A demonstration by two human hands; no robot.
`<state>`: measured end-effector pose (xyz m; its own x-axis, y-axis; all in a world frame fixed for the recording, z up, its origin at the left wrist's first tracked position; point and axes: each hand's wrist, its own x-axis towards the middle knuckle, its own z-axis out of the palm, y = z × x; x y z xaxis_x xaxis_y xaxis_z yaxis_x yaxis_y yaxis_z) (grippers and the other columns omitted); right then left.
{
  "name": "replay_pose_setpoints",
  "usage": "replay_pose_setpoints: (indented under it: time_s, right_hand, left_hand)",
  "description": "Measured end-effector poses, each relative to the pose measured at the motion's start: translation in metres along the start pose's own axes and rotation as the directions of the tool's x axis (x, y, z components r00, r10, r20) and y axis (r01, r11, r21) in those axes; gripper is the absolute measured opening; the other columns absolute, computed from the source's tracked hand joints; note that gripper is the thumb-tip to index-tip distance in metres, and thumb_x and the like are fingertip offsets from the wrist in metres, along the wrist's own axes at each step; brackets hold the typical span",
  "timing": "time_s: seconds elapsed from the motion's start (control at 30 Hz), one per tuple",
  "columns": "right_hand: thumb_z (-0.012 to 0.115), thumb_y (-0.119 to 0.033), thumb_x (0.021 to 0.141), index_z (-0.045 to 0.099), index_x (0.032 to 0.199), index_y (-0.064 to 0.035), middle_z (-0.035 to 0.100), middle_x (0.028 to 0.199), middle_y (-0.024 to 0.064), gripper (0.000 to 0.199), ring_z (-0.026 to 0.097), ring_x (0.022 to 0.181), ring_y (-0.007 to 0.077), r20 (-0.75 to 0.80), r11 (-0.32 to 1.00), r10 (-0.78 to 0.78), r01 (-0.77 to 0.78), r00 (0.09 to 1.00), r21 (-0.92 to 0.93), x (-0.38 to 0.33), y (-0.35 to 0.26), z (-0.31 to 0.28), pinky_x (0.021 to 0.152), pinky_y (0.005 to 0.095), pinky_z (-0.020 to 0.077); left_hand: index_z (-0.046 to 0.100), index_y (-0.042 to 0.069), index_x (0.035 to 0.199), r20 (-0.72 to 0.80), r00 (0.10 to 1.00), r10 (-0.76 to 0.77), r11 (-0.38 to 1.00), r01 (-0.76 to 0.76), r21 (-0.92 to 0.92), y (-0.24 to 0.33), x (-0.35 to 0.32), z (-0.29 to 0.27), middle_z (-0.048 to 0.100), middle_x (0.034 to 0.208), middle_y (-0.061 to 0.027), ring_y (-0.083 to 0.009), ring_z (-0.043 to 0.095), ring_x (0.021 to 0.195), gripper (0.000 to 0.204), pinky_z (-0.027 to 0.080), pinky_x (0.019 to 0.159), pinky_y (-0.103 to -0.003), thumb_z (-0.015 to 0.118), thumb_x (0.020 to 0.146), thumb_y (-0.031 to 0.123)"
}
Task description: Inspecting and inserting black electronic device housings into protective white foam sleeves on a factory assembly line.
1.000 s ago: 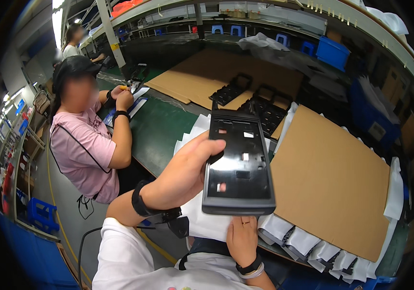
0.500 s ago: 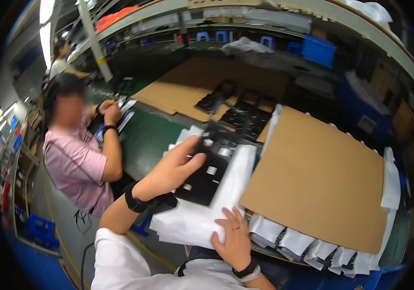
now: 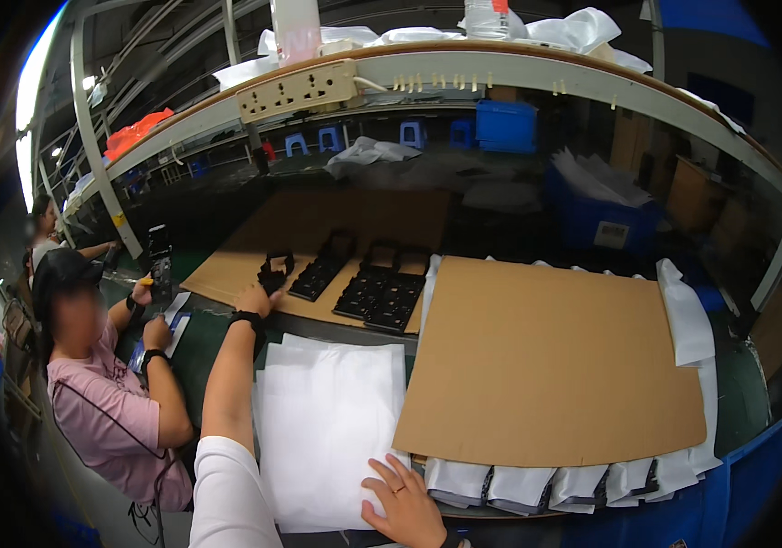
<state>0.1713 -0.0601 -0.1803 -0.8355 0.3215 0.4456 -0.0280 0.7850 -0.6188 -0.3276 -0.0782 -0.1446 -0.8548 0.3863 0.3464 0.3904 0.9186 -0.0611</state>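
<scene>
My left hand (image 3: 257, 300) reaches out to the cardboard and is closed on the near end of a black perforated panel (image 3: 275, 266) with a loop-shaped far end. Hand and fingers hide much of that panel. To its right, several similar black panels (image 3: 320, 274) lie in a row. Nearer to me is a stack of white foam sheets (image 3: 327, 416). On the lower right corner of this stack rests my right hand (image 3: 406, 505), open, its fingers spread flat.
Brown cardboard (image 3: 555, 356) covers white-wrapped black parts (image 3: 523, 484) at right. Another cardboard sheet (image 3: 226, 265) lies under the panels. A co-worker in pink (image 3: 108, 402) works at left, holding a black part (image 3: 161, 265). A shelf with a power strip (image 3: 298, 89) spans above.
My left hand has moved forward with the black panel, from above the white sheets to the left end of the panel row. My right hand stays on the sheets. The view has turned.
</scene>
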Motion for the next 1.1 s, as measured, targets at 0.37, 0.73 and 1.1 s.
replay_pose_setpoints:
  time_s: [0.37, 0.73, 1.1]
  right_hand:
    - [0.051, -0.024, 0.084, 0.047, 0.126, -0.0044, 0.04, 0.138, 0.0163, 0.046, 0.032, 0.132, 0.0322, 0.038, 0.788, -0.318, 0.287, 0.947, -0.545, -0.005, 0.026, 0.037, 0.105, 0.047, 0.0304]
    - [0.056, -0.024, 0.079, 0.05, 0.126, -0.0033, 0.045, 0.131, 0.0195, 0.052, 0.031, 0.132, 0.0349, 0.026, 0.985, -0.17, 0.17, 0.985, 0.011, -0.017, 0.025, -0.028, 0.108, 0.0442, 0.0275]
    - [0.056, -0.023, 0.079, 0.05, 0.126, -0.0037, 0.048, 0.128, 0.02, 0.052, 0.032, 0.13, 0.0345, 0.18, 0.976, -0.213, 0.2, 0.96, 0.087, -0.046, 0.023, -0.049, 0.107, 0.0435, 0.0289]
  left_hand:
    - [0.06, 0.001, 0.097, -0.216, 0.527, 0.822, 0.096, -0.502, -0.86, 0.256, -0.137, -0.23, 0.061, 0.082, -0.0106, -0.0167, 0.059, 0.078, 0.018, 0.047, 0.074, -0.03, 0.053, 0.088, 0.015]
    - [0.05, 0.001, 0.124, -0.314, 0.277, 0.908, -0.209, -0.35, -0.913, 0.586, -0.314, -0.23, 0.06, 0.112, -0.0227, -0.0363, 0.057, 0.104, 0.043, 0.043, 0.092, -0.042, 0.044, 0.094, 0.032]
    - [0.063, -0.003, 0.078, -0.234, 0.135, 0.963, -0.004, -0.86, -0.51, 0.588, -0.332, -0.22, 0.061, 0.086, -0.0209, -0.033, 0.058, 0.08, 0.048, 0.048, 0.073, -0.04, 0.06, 0.079, 0.044]
